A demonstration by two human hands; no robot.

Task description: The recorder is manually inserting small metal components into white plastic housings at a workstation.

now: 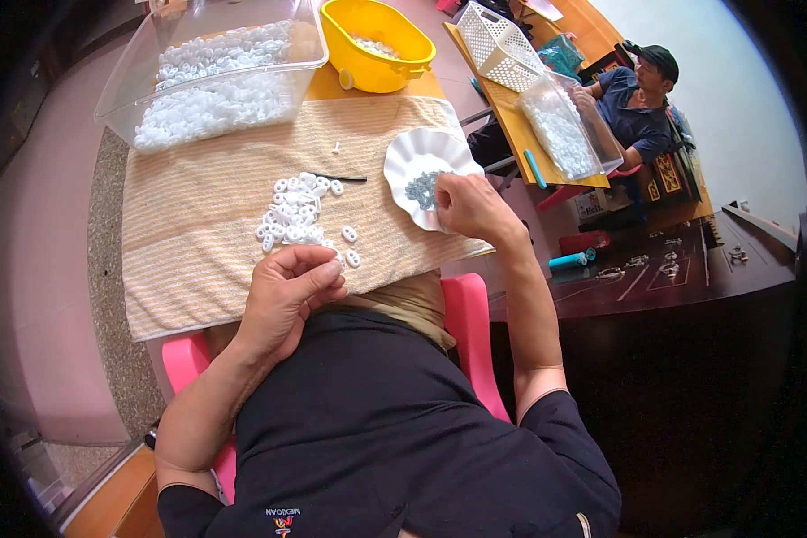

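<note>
My left hand (289, 291) is closed in a pinch at the near edge of the towel, thumb against forefinger. What it holds is too small and covered to make out. Just beyond it lies a loose pile of white oval plastic pieces (291, 211) with holes, and two more sit apart to the right. My right hand (471, 208) reaches into a white scalloped dish (405, 161), its fingers bent together by a heap of small grey parts (426, 188). Its fingertips are hidden, so I cannot see what they grip.
A striped towel (188, 233) covers the table. At the back stand a clear bin (305, 90) of white pieces and a yellow tub (359, 22). A thin black stick (341, 177) lies beyond the pile. At right, a co-worker (637, 99) sits by another clear bin (605, 148).
</note>
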